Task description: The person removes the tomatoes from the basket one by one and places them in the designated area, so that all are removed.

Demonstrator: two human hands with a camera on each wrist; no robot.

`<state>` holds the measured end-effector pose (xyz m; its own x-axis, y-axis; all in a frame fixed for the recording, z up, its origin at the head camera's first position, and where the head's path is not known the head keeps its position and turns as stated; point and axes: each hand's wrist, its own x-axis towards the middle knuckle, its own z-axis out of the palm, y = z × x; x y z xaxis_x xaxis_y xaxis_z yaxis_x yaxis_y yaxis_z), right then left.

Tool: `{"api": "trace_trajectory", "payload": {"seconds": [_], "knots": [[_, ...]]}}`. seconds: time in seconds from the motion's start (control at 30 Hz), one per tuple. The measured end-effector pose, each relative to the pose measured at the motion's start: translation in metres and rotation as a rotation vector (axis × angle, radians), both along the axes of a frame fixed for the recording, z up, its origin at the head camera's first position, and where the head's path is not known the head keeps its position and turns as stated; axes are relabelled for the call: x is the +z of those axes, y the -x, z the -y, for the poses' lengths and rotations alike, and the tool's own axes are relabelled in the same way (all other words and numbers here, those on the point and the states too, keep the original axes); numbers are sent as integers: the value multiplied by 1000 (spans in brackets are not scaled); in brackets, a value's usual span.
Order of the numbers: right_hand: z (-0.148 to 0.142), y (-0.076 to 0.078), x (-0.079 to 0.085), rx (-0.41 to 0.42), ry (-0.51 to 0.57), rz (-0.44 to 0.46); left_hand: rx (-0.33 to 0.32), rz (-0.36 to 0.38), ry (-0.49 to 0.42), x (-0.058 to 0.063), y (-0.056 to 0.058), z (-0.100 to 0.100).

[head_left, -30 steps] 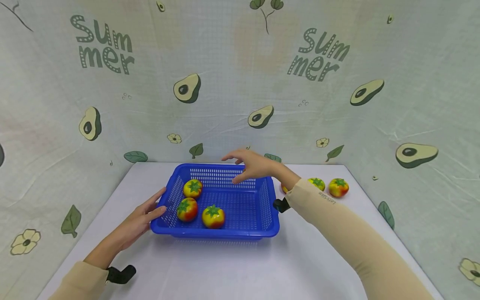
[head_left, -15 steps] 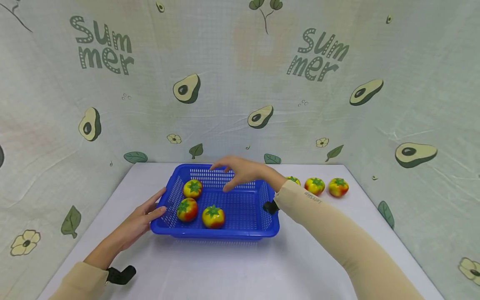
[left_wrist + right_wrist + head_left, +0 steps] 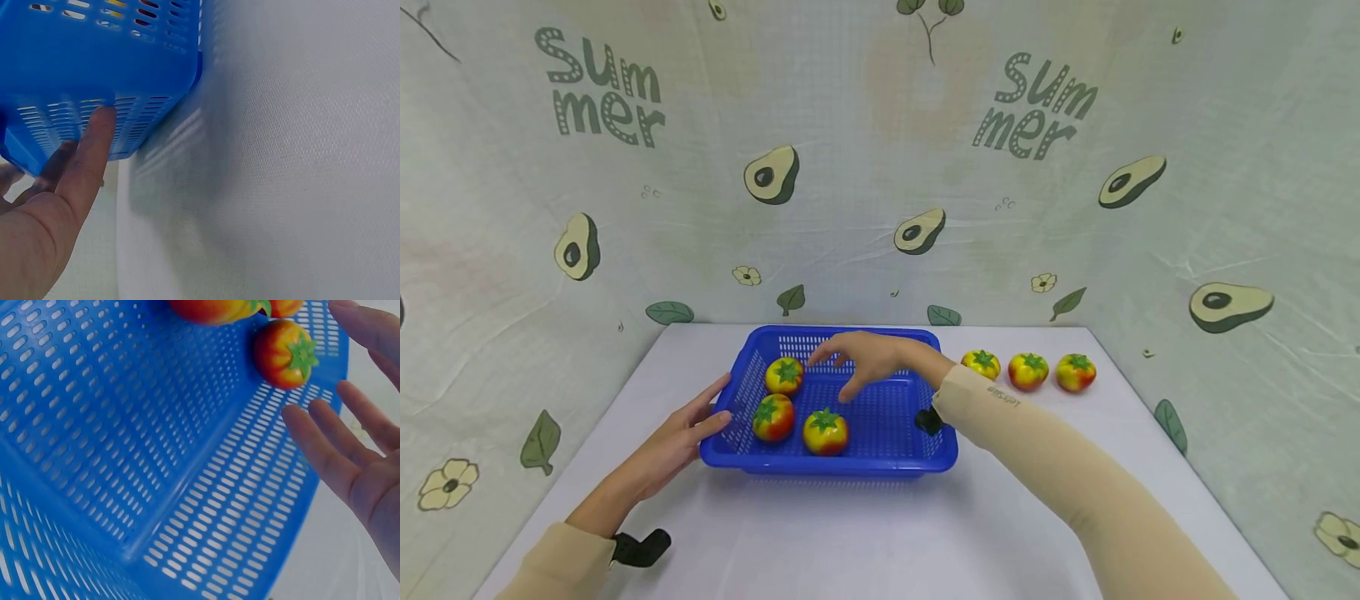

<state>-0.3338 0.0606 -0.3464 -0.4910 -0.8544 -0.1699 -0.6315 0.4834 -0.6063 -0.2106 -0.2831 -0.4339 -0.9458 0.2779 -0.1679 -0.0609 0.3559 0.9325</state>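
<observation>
Our left hand (image 3: 681, 432) touches the blue basket (image 3: 827, 465), fingers straight. Our right hand (image 3: 871, 357), fingers wide and empty, seems to reach for the far tomato (image 3: 784, 377) inside; next, we should grip it.

A pale cloth (image 3: 842, 108) printed with avocados (image 3: 772, 175), leaves (image 3: 669, 312), flowers (image 3: 449, 484) and the word "summer" (image 3: 602, 87) (twice, in grey-green letters) hangs behind and on both sides of the white table (image 3: 805, 542).
</observation>
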Motion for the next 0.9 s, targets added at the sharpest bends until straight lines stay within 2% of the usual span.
{"api": "trace_trajectory", "payload": {"seconds": [0.47, 0.67, 0.9], "knots": [[13, -3, -15, 36, -60, 53, 1, 1, -2, -1, 2, 3], [17, -2, -21, 69, -103, 21, -2, 6, -7, 0, 1, 2], [23, -4, -28, 85, -157, 27, -3, 6, -8, 0, 1, 2]]}}
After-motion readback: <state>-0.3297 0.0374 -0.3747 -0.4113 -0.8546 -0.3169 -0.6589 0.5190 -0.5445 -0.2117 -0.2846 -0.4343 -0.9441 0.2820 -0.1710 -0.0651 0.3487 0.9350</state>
